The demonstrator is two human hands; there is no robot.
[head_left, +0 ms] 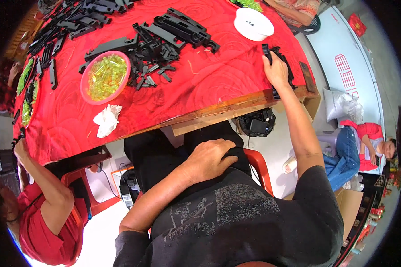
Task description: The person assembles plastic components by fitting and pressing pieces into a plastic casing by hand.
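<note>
My left hand (211,161) rests on my lap, fingers laid over the dark trousers and thumb apart, holding nothing. At the right end of the red-covered table (218,80), my right hand (277,71) has its fingers closed around a black plastic part (266,50). More black parts (286,62) lie just beside and partly behind that hand. Toward the middle sits a heap of small black pieces (158,55), with long black plastic bars (182,27) behind it. A pink bowl (83,85) of yellowish-green clear pieces stands to the left.
A white bowl (253,27) with a few small dark bits stands at the far right. Crumpled tissue (107,120) lies near the front edge. A co-worker in red (53,209) sits at left, another person's arm (294,13) shows at far right, and someone sits (349,147) beyond my right side.
</note>
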